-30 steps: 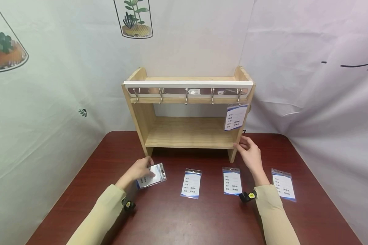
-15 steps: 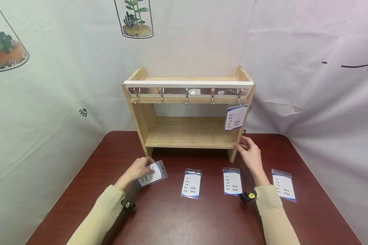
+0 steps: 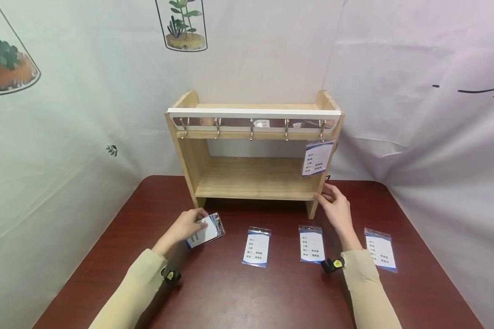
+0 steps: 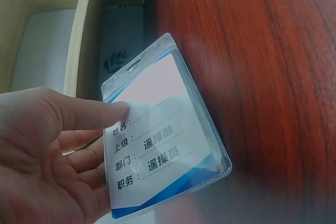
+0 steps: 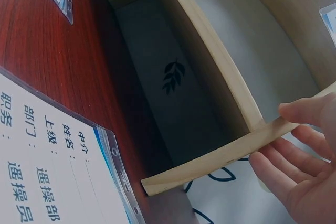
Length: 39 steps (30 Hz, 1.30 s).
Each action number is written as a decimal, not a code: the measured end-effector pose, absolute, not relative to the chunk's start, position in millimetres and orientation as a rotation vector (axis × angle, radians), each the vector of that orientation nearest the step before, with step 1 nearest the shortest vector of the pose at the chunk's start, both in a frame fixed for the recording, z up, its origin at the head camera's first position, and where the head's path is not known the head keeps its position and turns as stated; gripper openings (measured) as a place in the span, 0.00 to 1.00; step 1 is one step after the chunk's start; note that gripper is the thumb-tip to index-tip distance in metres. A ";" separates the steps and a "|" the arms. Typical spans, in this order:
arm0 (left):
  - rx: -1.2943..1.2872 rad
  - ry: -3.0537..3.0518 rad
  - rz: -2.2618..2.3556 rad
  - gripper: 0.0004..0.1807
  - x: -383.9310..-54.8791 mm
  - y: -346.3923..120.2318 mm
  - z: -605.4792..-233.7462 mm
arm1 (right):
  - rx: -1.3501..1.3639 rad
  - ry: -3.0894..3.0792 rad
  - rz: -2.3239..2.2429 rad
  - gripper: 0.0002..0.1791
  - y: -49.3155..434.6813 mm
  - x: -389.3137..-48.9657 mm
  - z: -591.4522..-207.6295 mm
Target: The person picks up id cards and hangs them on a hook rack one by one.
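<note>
My left hand (image 3: 186, 226) pinches an ID badge in a clear plastic holder (image 4: 157, 145), thumb on the printed front and fingers behind it. The badge is tilted over the table, its slotted end pointing toward the rack. My right hand (image 3: 336, 205) grips the lower right side panel of the wooden rack (image 3: 255, 177), with the thumb on the front and inner side and the fingers outside. From the rightmost of the metal hooks (image 3: 322, 130) on the rack's white rail hangs another badge (image 3: 316, 159).
On the dark red table (image 3: 247, 297) lie a middle badge (image 3: 257, 247), one right of centre (image 3: 311, 245) and a far right badge (image 3: 380, 250), partly behind the right forearm. Behind the rack hangs a pale printed cloth (image 3: 263, 55).
My left hand has raised and turned the badge slightly, its slotted end moving upward toward the rack. The right hand stays on the side panel.
</note>
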State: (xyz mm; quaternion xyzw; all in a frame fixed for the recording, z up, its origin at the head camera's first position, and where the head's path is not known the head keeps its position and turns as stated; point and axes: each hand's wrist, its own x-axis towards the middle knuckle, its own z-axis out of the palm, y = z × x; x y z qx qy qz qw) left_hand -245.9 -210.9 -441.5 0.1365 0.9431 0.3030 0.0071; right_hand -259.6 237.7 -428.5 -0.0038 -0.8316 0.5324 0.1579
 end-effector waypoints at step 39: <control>0.524 2.877 1.214 0.08 -256.6 -171.8 -429.3 | -0.001 -2.364 1.524 0.30 238.3 -259.6 -430.6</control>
